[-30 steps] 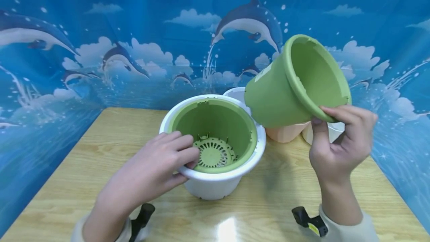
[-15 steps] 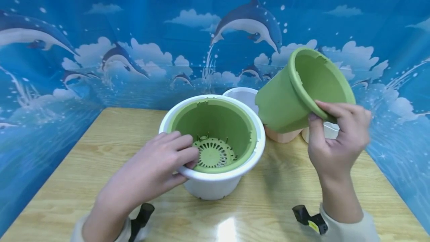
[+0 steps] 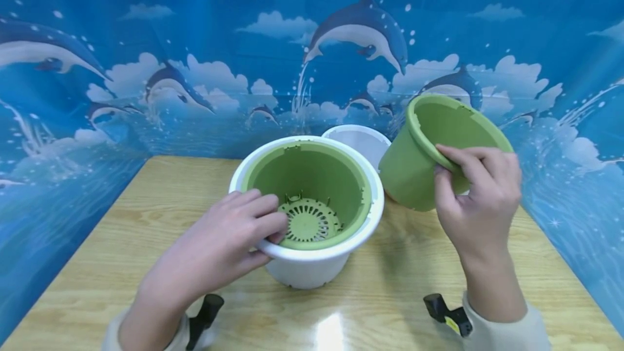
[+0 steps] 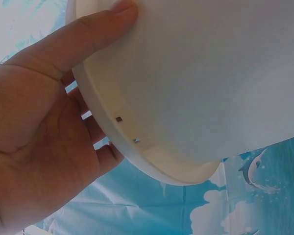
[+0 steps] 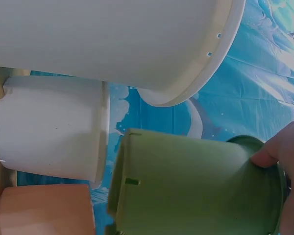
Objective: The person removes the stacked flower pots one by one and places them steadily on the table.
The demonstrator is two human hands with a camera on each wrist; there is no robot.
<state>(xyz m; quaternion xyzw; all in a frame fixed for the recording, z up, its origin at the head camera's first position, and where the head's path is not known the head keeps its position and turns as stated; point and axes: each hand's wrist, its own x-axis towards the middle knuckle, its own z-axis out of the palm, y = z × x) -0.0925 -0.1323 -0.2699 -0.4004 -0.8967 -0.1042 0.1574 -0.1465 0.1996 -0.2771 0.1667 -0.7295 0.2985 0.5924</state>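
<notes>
My left hand (image 3: 246, 226) grips the rim of a round white plastic pot (image 3: 308, 272), a slotted green plastic inner pot (image 3: 307, 223) nested inside; rightward, my right hand (image 3: 480, 194) pinches the rim of a tapered green plastic pot (image 3: 407, 175), lower and more upright than a second ago, its lowering seemingly unfinished.

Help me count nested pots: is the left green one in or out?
In: the head view shows the front white pot encircling the left green pot.
</notes>
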